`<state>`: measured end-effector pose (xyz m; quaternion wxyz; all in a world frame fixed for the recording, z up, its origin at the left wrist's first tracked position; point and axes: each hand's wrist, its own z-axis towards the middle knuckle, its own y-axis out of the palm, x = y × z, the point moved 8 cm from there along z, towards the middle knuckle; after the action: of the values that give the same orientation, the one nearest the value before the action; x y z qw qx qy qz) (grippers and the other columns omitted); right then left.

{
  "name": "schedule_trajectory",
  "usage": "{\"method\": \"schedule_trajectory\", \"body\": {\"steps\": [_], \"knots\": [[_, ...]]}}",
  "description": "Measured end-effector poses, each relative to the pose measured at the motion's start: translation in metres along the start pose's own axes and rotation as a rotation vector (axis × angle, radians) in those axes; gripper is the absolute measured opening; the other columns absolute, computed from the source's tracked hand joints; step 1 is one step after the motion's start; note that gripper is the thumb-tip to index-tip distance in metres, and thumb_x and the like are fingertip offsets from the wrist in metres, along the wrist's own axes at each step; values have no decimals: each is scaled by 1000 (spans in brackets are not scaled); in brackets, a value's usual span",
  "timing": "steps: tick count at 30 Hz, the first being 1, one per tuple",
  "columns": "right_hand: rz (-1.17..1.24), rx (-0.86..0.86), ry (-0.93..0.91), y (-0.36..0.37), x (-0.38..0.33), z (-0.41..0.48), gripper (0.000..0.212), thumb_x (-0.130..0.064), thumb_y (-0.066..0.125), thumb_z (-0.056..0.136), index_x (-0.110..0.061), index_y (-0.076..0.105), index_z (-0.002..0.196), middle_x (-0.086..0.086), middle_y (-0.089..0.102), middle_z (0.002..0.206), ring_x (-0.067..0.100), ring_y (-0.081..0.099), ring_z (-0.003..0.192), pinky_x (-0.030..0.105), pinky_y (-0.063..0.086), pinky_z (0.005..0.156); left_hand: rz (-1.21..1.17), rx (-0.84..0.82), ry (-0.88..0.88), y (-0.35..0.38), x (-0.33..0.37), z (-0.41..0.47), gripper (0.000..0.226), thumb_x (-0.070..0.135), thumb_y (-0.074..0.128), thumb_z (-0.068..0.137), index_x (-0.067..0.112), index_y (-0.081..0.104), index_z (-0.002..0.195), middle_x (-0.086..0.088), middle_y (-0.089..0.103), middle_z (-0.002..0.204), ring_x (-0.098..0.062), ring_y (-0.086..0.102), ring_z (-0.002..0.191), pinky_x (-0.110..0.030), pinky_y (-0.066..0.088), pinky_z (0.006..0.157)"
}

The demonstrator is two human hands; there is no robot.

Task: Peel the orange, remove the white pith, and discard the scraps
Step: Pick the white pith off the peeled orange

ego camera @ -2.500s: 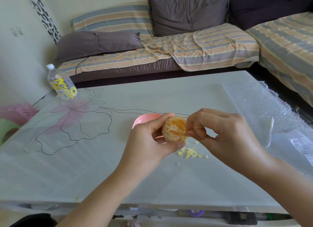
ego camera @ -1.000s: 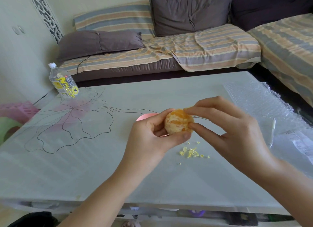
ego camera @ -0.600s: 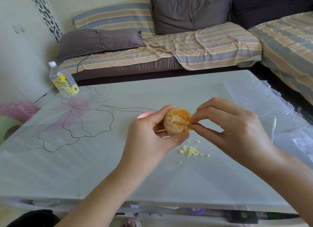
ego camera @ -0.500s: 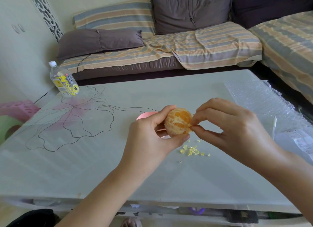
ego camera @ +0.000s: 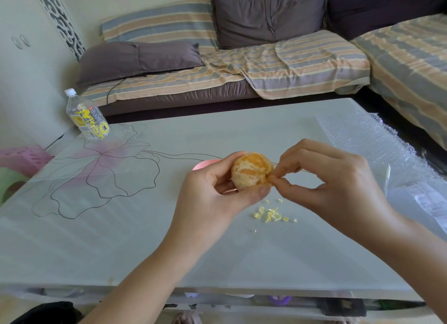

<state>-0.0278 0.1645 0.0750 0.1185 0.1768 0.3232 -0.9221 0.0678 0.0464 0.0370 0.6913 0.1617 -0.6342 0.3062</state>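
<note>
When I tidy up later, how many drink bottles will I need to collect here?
1: a clear plastic bottle with a yellow label, standing upright at the far left corner of the table. Others may be hidden below the tabletop or outside the view.

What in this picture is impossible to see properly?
Head view only:
Pink dish: mostly hidden behind the left hand and orange.
Orange's far side: faces away.
Whether the right hand pinches anything or merely touches the orange: too small.
Paper at the right edge: cut off, print blurred.
Bottle label: text too small.
</note>
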Motion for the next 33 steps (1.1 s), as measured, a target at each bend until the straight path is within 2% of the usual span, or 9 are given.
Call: {"method": "schedule_trajectory", "body": {"steps": [4, 7, 10, 12, 16, 20, 23, 28, 33], "knots": [[47, 21, 163, -3, 23, -2, 4, -14, 75, 76, -15, 73, 73, -7, 63, 76, 7, 55, 68, 14, 42, 59, -232, 12, -160, -5, -22, 7, 41, 7, 80, 62, 13, 73, 102, -17, 68, 112, -20, 70, 95, -32, 57, 86], [-16, -100, 298, 12, 50, -7, 7, -10, 74, 79, -17, 75, 77, -9, 66, 76, 4, 57, 71, 7, 40, 63, -440, -27, -341, -3, -46, 11, 50, 3, 74, 66, -3, 63, 114, -17, 67, 114, -23, 67, 99, -32, 57, 86], [-114, -229, 432, 31, 72, -14, 10, -24, 68, 84, -18, 72, 78, -8, 64, 74, 5, 55, 66, 19, 42, 62, -552, -26, -421, -1, -54, 11, 54, 0, 70, 66, -4, 59, 119, -12, 69, 112, -24, 65, 104, -33, 55, 89], [-143, -214, 479, 34, 77, -14, 16, -27, 71, 80, -17, 65, 70, -9, 57, 67, 5, 52, 64, 23, 41, 60, -590, -4, -428, -2, -55, 13, 53, -1, 71, 64, -3, 60, 117, -14, 68, 113, -23, 66, 103, -32, 55, 88], [-139, -217, 492, 41, 75, -11, 23, -11, 72, 75, -16, 52, 68, -8, 52, 65, 6, 50, 64, 19, 37, 58, -648, -6, -449, -2, -56, 13, 56, -2, 77, 63, -2, 60, 115, -16, 67, 114, -27, 65, 103, -32, 57, 84], [-87, -195, 490, 43, 76, -14, 30, 9, 54, 81, -18, 66, 83, -9, 67, 76, -1, 58, 69, 13, 45, 69, -713, -30, -508, 3, -59, 10, 42, 3, 78, 70, 2, 63, 109, -19, 67, 115, -32, 67, 102, -35, 57, 85], [-71, -197, 506, 43, 78, -15, 27, 1, 54, 87, -18, 71, 96, -8, 71, 82, 10, 65, 78, 24, 49, 74, -792, -22, -544, 6, -59, 9, 45, 13, 82, 68, 2, 64, 108, -23, 66, 116, -35, 69, 98, -32, 59, 76], [-42, -179, 507, 34, 77, -13, 9, -13, 70, 80, -21, 73, 81, -11, 69, 71, 2, 59, 73, 13, 45, 69, -829, 6, -589, 9, -60, 8, 56, 24, 67, 72, -2, 58, 120, -24, 65, 116, -33, 71, 88, -26, 60, 67], [-78, -123, 396, 27, 68, -6, 25, 7, 66, 74, -19, 65, 73, -10, 59, 69, 0, 52, 79, 5, 39, 65, -842, -9, -604, 12, -61, 6, 42, 22, 66, 73, 2, 63, 109, -23, 65, 110, -35, 70, 85, -27, 59, 66]]}}
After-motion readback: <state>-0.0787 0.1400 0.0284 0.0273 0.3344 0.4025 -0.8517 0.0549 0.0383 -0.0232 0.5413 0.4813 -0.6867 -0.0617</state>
